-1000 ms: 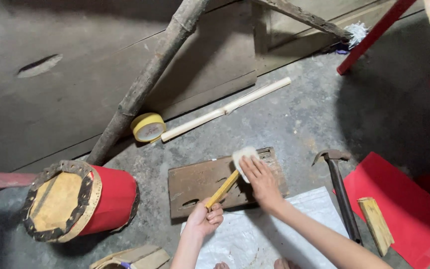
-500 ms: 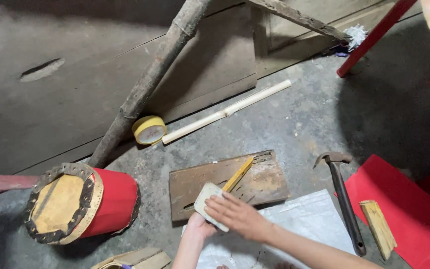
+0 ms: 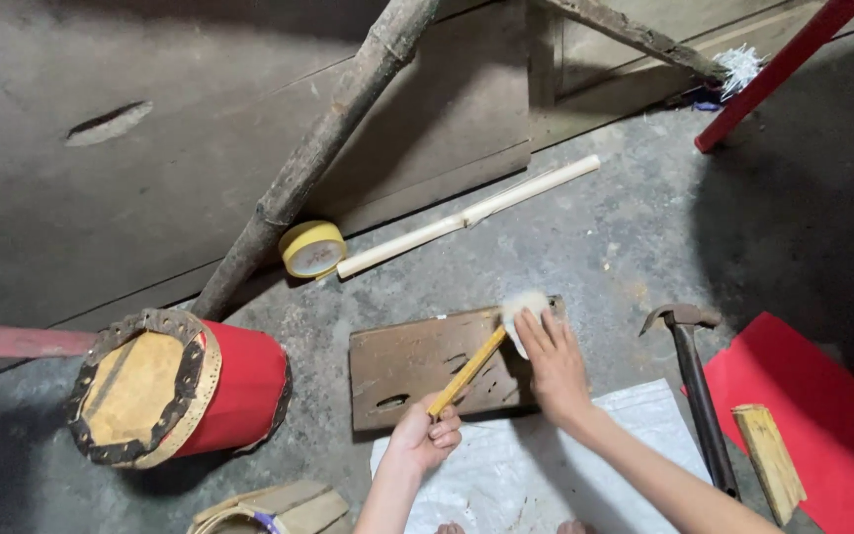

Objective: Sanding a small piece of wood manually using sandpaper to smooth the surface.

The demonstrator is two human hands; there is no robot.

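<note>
Your left hand (image 3: 425,435) grips the yellow stick (image 3: 468,371) on the wooden board (image 3: 417,366) on the floor; your right hand (image 3: 553,361) presses a white pad (image 3: 523,309) at the board's far right corner. Pushing harder could slide the pad off that edge.

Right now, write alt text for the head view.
The left hand holds a yellow strip on a wooden board while the right hand presses a white pad on it. A red drum and hammer lie nearby.
</note>
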